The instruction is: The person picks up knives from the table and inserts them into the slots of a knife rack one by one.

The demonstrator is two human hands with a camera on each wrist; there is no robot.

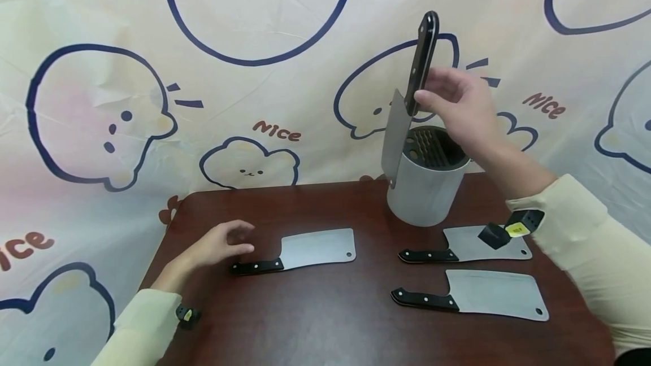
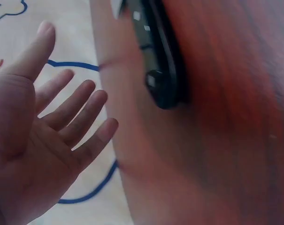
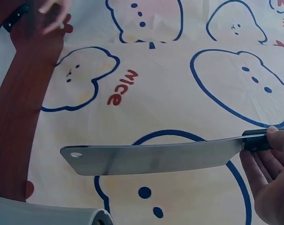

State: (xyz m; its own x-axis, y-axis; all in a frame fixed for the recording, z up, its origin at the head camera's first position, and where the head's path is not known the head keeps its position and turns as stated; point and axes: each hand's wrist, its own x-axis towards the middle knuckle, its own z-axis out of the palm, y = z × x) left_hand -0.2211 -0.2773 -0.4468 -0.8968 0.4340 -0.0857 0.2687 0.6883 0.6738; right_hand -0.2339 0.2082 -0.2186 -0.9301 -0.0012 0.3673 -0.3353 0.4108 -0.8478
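In the head view my right hand [image 1: 460, 103] pinches the black handle of a cleaver [image 1: 396, 134], which stands handle up, blade pointing down. Its blade hangs at the left side of a white knife block [image 1: 424, 196], outside the slotted top. The right wrist view shows that cleaver's blade [image 3: 151, 159] above the block's rim. My left hand [image 1: 218, 247], fingers loosely bent and holding nothing, is beside the handle of a second cleaver [image 1: 317, 247] lying on the table. That handle [image 2: 163, 79] shows blurred in the left wrist view, apart from my fingers.
Two more cleavers lie at the right of the dark wooden table [image 1: 305, 321]: one farther back [image 1: 468, 242], one nearer [image 1: 498, 292]. Their handles point left. A cloth with cartoon drawings [image 1: 244, 95] hangs right behind the table and block.
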